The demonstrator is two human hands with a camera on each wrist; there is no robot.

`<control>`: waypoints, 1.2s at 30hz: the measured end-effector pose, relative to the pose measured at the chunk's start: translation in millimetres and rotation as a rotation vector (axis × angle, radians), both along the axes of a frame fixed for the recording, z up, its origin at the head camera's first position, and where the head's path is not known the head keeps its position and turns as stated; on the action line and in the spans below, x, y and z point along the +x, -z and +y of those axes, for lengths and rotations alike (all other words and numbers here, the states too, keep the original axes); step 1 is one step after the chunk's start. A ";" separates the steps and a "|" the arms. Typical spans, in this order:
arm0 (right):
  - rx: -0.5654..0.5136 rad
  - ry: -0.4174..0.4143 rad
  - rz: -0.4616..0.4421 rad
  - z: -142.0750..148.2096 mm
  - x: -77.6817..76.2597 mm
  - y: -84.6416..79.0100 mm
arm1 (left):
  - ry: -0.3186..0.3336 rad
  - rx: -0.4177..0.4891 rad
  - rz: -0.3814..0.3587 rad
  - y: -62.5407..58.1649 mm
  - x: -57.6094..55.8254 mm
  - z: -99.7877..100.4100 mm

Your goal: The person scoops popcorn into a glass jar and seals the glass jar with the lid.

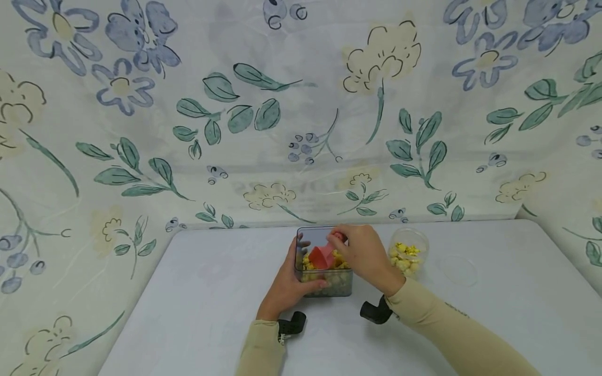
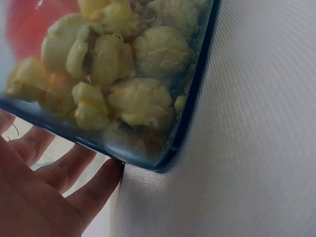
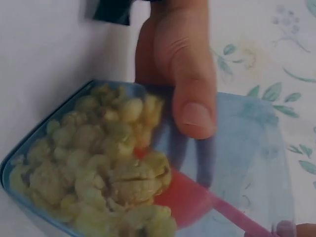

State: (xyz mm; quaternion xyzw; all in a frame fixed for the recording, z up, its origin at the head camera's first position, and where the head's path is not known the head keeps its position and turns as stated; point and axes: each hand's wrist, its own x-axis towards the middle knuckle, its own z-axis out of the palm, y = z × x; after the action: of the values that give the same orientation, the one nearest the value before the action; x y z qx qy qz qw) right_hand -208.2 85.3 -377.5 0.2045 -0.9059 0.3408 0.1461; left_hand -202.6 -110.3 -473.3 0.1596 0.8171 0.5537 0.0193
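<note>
My left hand (image 1: 290, 277) grips the left side of a clear bluish box (image 1: 329, 290), with the thumb across its front and the fingers behind. Popcorn (image 3: 94, 158) fills the lower part of the box, seen through the wall in both wrist views. My right hand (image 1: 369, 256) pinches the handle of a red scoop (image 1: 322, 257) over the box's opening. In the right wrist view the scoop's bowl (image 3: 185, 200) sits down among the popcorn, partly hidden by it.
To the right of the box stands a clear round tub (image 1: 408, 253) holding popcorn. A transparent round lid (image 1: 458, 270) lies flat beside it on the white table (image 1: 202, 313). Behind the table's far edge hangs a floral cloth (image 1: 320, 125).
</note>
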 end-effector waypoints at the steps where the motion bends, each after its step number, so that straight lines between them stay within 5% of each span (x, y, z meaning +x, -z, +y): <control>1: 0.017 0.004 0.010 -1.1 0.8 -0.4 | 0.003 0.000 0.004 0.2 -0.3 -0.2; 9: -0.021 -0.078 -0.002 -2.6 -0.9 -0.8 | 0.002 0.008 -0.005 1.4 -0.3 -1.3; 14: -0.075 -0.054 -0.041 4.5 -1.2 -2.5 | 0.000 0.017 -0.009 0.0 -0.1 -0.9; 22: 0.064 -0.044 0.065 -6.7 3.7 1.4 | 0.016 0.019 -0.012 -1.1 0.5 -1.7; 29: -0.056 -0.050 -0.039 -2.7 3.9 0.5 | 0.000 0.004 0.003 1.2 0.0 -1.6; 36: 0.064 0.001 0.077 -0.3 4.5 1.4 | 0.009 -0.005 0.012 0.7 -1.3 -0.7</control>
State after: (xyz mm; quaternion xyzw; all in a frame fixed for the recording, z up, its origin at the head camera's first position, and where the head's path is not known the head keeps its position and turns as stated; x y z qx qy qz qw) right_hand -203.7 85.0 -378.9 0.2216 -0.9101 0.3037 0.1743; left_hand -203.9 -111.0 -474.0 0.1665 0.8178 0.5506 0.0170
